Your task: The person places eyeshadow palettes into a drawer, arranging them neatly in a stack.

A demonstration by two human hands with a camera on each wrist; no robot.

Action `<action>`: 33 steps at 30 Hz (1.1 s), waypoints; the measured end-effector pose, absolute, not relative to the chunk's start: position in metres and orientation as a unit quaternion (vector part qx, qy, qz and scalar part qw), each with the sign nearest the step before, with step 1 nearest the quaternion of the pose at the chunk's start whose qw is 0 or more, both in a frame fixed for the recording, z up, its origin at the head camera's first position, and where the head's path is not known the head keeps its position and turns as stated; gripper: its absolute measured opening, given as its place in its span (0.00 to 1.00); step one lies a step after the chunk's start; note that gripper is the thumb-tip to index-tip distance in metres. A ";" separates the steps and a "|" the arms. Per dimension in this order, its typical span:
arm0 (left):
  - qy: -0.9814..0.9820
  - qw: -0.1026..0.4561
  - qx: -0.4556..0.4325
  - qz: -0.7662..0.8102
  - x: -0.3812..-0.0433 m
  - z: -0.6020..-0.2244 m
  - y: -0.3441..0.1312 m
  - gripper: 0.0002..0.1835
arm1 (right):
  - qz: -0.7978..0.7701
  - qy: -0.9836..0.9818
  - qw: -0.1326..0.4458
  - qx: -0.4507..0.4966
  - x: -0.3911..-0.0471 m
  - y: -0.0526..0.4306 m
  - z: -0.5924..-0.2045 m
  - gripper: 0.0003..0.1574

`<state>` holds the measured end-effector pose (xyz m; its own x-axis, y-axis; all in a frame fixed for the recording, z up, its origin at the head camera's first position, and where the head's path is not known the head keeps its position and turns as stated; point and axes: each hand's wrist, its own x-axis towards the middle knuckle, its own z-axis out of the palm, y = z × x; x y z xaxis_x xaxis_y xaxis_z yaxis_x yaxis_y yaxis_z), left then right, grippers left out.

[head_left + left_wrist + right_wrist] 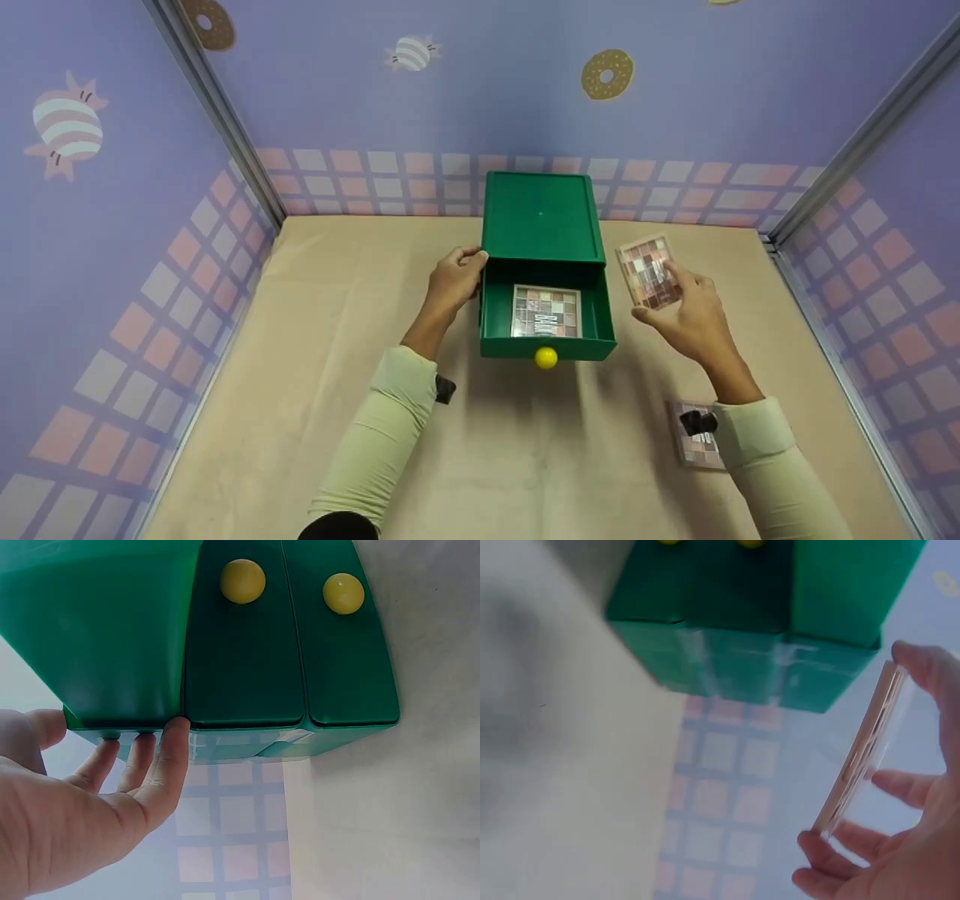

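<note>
Holding palette [646, 276], sleeve [776, 461] partly covering second palette [697, 450]

The head camera looks forward and down from high up, far enough back to see the tan table top [322, 337], the bare left hand [454, 283], the bare right hand [697, 319] and the green plastic box with drawers [540, 217]. The left wrist camera sits close, facing the box's front, tipped so the table is at the right. The right wrist camera tips the other way and sees the box's right side too. All three share the box.
</note>
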<state>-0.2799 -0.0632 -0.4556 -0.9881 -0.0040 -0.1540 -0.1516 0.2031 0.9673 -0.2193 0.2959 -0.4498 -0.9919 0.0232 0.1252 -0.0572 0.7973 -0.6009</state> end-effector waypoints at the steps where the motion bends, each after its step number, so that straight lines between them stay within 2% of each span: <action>1: 0.773 0.058 -0.049 0.630 -0.280 -0.455 -0.063 0.24 | 0.319 -0.945 0.065 0.021 -0.220 0.294 -0.446 0.60; 7: 0.775 0.056 -0.047 0.627 -0.280 -0.455 -0.063 0.23 | 0.317 -0.941 0.062 0.103 -0.222 0.278 -0.429 0.58; 19: 0.771 0.060 -0.045 0.632 -0.280 -0.456 -0.064 0.23 | 0.264 -0.929 -0.015 0.258 -0.229 0.251 -0.404 0.57; 33: 0.775 0.061 -0.051 0.626 -0.280 -0.457 -0.063 0.23 | 0.227 -0.925 -0.079 0.295 -0.239 0.228 -0.401 0.44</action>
<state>-0.2799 -0.0635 -0.4569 -0.9873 -0.0025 -0.1588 -0.1557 0.2103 0.9652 -0.2389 0.2276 -0.4008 -0.8131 -0.5820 -0.0130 -0.5100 0.7229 -0.4662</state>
